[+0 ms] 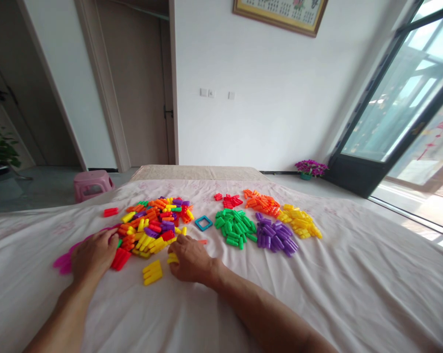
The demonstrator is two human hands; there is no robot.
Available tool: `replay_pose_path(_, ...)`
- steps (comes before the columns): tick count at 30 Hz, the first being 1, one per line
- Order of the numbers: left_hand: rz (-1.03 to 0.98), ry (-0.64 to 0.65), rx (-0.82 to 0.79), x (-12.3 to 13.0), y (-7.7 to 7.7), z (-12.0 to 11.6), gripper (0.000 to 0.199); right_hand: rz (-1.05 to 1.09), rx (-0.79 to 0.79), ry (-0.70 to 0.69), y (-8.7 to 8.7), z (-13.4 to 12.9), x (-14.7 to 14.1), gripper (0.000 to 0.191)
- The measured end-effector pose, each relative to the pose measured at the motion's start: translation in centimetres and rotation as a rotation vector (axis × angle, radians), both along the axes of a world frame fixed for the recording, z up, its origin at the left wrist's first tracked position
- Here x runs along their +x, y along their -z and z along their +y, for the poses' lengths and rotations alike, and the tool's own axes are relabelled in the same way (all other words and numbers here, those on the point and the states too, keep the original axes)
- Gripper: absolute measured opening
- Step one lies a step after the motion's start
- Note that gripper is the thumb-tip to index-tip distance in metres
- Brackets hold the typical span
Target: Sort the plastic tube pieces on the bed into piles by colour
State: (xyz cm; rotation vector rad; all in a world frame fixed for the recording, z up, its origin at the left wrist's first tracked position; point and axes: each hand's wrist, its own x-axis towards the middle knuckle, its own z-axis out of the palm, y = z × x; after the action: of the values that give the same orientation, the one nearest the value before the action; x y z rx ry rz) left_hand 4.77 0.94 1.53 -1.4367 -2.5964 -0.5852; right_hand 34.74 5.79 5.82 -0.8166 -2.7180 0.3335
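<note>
- Left hand (pixel 95 255) at the near left edge of the mixed heap (pixel 153 226); fingers curled, back of the hand up; fingertips partly hidden, so cannot tell whether they grip anything; red block (pixel 121 259) just beside it, magenta pieces (pixel 64 263) at its outer side.
- Right hand (pixel 192 257) at the heap's near right edge; thumb and fingers appear to pinch 1 yellow block (pixel 172 258).
- Loose yellow piece (pixel 152 272) on the pale cloth (pixel 353 284), between the 2 hands, apart from the heap.
- Beyond the right hand, a blue square frame (pixel 203 223); farther right, 5 same-colour piles: green pile (pixel 234 226), purple pile (pixel 276 238), yellow pile (pixel 300 220), orange pile (pixel 261 202), red pile (pixel 231 200).
- Risk, as I judge it: green and purple meet at their edges, orange and yellow likewise; a low sweep of the right forearm (pixel 258 299) could mix colours.
- Cloth looks soft and creased; a tug might shift several piles at once; a shallow pinch could let the block slip; pressing into the heap could scatter loose pieces.
</note>
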Motion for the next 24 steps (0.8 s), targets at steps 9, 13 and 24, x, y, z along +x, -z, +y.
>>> replay_pose_path(9, -0.015, 0.013, 0.0, 0.1, -0.2, -0.1, 0.057, 0.101, 0.072, -0.302, 1.5, -1.1, -1.2, 0.032)
replay_pose_path(13, -0.022, 0.004, -0.042, -0.3, 0.1, 0.0, 0.058, 0.062, 0.114, -0.327, 2.3, -1.2, -1.7, 0.04)
replay_pose_path(24, -0.04, 0.004, -0.095, -1.6, 1.1, 0.4, 0.061, 0.112, 0.052, -0.327, 3.0, -0.5, -1.3, 0.033)
